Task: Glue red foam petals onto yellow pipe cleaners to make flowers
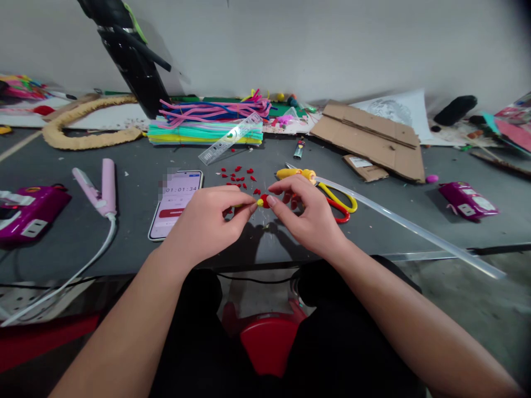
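Note:
My left hand [213, 215] pinches a small fuzzy yellow piece [260, 203] between thumb and fingertips, above the table's front part. Directly beside it, my right hand [309, 215] has its thumb and index finger on a small fuzzy red piece [265, 200], which touches the yellow one. Just beyond the fingers lie several small red fuzzy bits [237, 178] scattered on the table. Scissors [352, 204] with yellow and red handles rest by my right hand, partly covered by it. A yellow tool [290, 173] with a long clear stick [410, 226] lies there too.
A phone [156, 224] showing a timer and a pink hair straightener [108, 188] lie left. Behind are bundled pipe cleaners [203, 132], a clear ruler [228, 139], a lighter [299, 148] and cardboard [373, 138]. Purple power sockets [468, 200] sit right; the table edge is near.

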The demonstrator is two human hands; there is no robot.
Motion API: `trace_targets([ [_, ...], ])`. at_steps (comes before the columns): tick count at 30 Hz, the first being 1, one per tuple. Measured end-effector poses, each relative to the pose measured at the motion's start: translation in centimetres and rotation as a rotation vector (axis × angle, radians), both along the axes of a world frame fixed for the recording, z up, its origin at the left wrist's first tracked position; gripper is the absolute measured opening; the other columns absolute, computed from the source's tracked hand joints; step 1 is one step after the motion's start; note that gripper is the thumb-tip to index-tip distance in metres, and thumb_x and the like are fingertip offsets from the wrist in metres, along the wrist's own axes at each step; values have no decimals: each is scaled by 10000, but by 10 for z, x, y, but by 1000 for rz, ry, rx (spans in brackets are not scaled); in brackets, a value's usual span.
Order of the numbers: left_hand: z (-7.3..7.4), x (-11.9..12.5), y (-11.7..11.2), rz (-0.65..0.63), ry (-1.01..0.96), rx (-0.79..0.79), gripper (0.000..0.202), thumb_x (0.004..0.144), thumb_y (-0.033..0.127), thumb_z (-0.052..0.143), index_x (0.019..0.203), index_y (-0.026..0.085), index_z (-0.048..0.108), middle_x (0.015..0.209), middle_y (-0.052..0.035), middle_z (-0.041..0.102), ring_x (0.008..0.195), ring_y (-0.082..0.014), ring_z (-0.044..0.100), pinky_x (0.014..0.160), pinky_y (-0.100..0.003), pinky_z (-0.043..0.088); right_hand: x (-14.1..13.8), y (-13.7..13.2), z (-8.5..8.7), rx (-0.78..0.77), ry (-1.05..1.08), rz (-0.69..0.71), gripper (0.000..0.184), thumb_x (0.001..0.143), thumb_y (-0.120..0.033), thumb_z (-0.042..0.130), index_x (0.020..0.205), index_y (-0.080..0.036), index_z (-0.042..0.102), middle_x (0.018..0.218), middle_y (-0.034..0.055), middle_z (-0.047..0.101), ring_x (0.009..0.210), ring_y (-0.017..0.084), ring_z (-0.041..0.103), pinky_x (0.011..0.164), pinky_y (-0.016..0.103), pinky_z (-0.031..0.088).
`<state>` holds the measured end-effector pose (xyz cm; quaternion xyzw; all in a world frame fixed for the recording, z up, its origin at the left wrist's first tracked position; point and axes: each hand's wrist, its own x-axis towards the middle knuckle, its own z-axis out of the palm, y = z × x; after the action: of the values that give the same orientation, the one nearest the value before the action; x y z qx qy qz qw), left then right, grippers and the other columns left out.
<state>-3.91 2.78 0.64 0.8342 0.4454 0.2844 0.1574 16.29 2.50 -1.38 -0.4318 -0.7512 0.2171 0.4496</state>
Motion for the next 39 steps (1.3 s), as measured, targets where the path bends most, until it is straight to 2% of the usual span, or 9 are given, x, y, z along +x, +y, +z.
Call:
trace_targets([
  [6, 0, 1, -1, 1, -26, -2, 217, 916, 268, 541, 895, 202, 747, 807, -17, 716, 696, -134, 600, 680, -259, 461, 0, 0, 1, -28, 8, 16, 113, 915, -255, 604, 1001, -197, 650, 966, 47, 656, 861, 162, 582, 679, 299, 477],
  [11, 1, 1, -1, -6, -23, -8, 212, 915, 266, 546, 876, 200, 743, 791, -14, 708, 683, -132, 592, 668, -256, 455, 0, 0, -1, -62, 45, 45, 138, 918, -261, 605, 1028, -197, 659, 989, 49, 679, 896, 170, 616, 753, 316, 515],
  [17, 1, -1, -1, -11, -15, -13, 192, 905, 240, 558, 877, 203, 745, 788, -7, 704, 677, -127, 585, 663, -254, 448, 3, -1, 1, -221, 157, 161, 225, 953, -309, 566, 1123, -202, 668, 1064, 55, 710, 937, 169, 666, 831, 330, 560],
  [21, 1, -1, -2, -8, -18, -10, 208, 915, 262, 549, 878, 202, 745, 788, -14, 704, 672, -130, 586, 664, -258, 455, 5, -1, 3, -291, 196, 236, 251, 922, -321, 619, 1141, -209, 674, 1099, 55, 715, 984, 184, 679, 888, 353, 574],
  [31, 3, 0, -2, -24, -56, -25, 191, 905, 241, 564, 858, 206, 746, 766, -1, 689, 652, -119, 570, 643, -246, 442, 6, 1, 1, -388, 296, 267, 221, 882, -314, 680, 1079, -213, 681, 984, 45, 722, 880, 181, 699, 813, 352, 606],
  [39, 3, 1, -3, -16, -66, -23, 190, 907, 239, 564, 859, 208, 745, 767, 0, 694, 657, -119, 575, 658, -246, 455, 7, 1, 2, -411, 320, 280, 219, 876, -313, 689, 1070, -213, 685, 990, 45, 714, 874, 179, 690, 801, 348, 598],
])
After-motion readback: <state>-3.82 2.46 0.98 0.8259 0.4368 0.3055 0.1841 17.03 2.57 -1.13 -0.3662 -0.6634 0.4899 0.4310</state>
